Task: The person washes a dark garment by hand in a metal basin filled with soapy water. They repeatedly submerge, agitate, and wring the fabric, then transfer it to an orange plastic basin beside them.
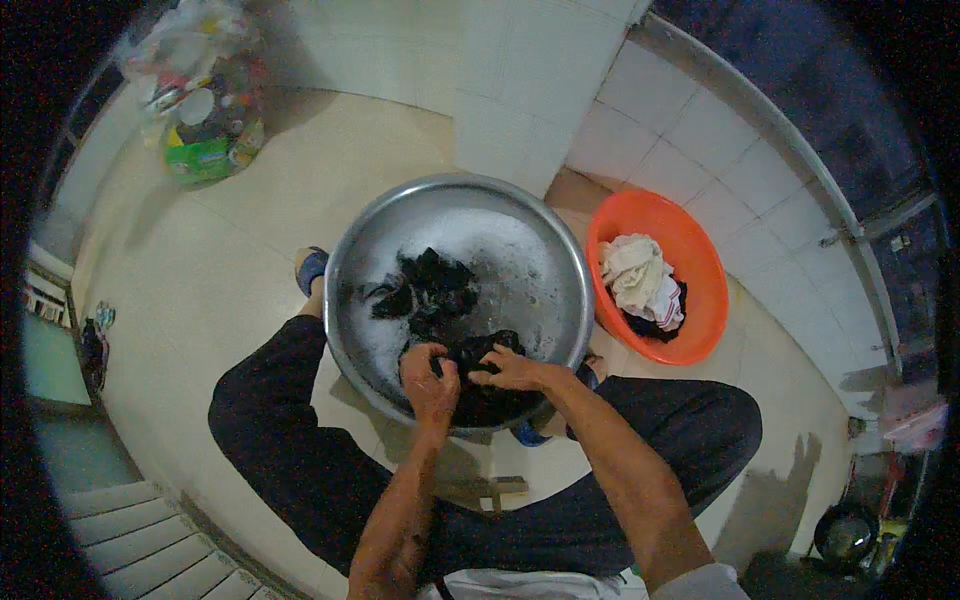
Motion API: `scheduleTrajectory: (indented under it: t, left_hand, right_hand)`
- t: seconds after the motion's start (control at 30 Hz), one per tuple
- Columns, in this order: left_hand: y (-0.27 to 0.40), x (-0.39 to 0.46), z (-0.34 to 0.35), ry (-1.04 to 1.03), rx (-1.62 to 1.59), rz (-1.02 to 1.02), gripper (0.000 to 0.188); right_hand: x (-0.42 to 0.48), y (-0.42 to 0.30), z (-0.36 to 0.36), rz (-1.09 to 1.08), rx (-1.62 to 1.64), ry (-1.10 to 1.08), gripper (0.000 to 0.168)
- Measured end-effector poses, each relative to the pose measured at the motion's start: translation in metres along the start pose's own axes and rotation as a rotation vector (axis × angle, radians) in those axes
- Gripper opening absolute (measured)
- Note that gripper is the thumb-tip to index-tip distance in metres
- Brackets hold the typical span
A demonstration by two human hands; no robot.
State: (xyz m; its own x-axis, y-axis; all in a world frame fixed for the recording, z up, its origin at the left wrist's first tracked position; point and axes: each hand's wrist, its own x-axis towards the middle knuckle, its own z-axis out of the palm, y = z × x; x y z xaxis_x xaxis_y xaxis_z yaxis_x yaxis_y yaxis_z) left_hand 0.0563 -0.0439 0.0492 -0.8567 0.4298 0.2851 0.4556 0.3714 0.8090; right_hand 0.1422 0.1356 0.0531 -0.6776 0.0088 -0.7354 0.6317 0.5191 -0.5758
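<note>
Between my knees a large round metal basin [525,202] stands on the floor, with suds and wet marks inside. In its lower part, my left hand [430,379] grips wet black cloth [487,401]. Beside it, my right hand [510,370] has its fingers bent onto the same cloth; whether they close on it cannot be told. Another crumpled black cloth [431,285] lies farther up in the basin, left of the middle.
An orange plastic basin [705,300] with white and dark cloths [637,274] stands right of the metal one, near the tiled wall. A filled plastic bag [206,112] stands at the upper left. My slippered feet flank the metal basin.
</note>
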Motion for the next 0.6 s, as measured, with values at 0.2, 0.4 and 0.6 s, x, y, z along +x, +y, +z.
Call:
scheduleTrajectory:
  t: [0.2,0.4,0.6]
  left_hand:
    - [0.0,-0.001,0.04,-0.185,0.527,-0.09,0.069]
    - [-0.03,0.007,0.069,-0.446,0.708,-0.17,0.072]
    - [-0.1,0.049,0.099,-0.987,0.79,-0.246,0.047]
  right_hand:
    - [-0.011,0.001,0.001,0.07,-0.219,-0.071,0.133]
    - [0.033,0.026,0.045,-0.003,-0.166,0.499,0.075]
    - [0.093,0.052,0.058,-0.09,-0.096,0.586,0.083]
